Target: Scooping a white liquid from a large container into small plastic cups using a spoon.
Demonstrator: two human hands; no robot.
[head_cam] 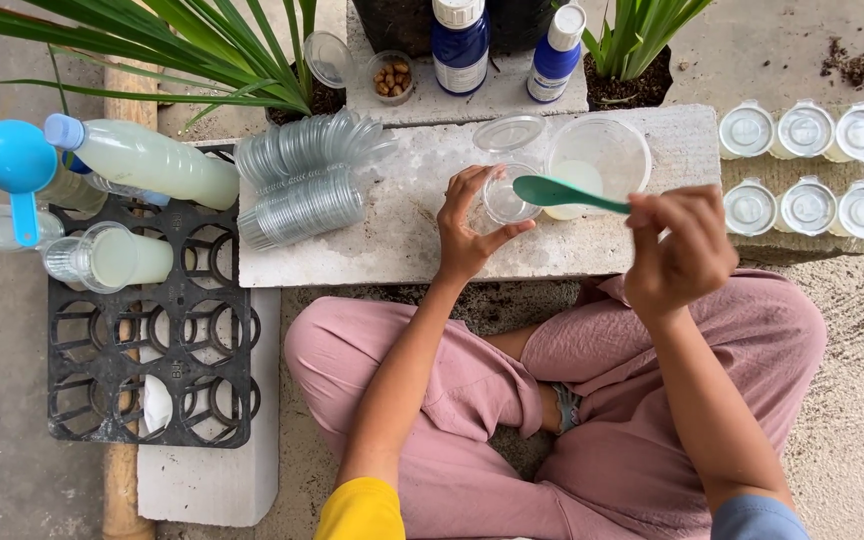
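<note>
I sit cross-legged in front of a grey concrete slab (402,240). My left hand (470,228) curls around a small clear plastic cup (508,200) standing on the slab. My right hand (680,248) grips the handle of a teal spoon (562,193), whose bowl hovers between the small cup and a larger clear bowl (600,160) with pale liquid in it. A clear lid (509,133) lies just behind the small cup.
Stacks of clear lids (300,180) lie at the slab's left. Several lidded cups (804,170) sit in two rows at right. A black tray (152,330), plastic bottles (142,160) and a blue funnel (10,165) are at left. Two dark blue bottles (462,45) and potted plants stand behind.
</note>
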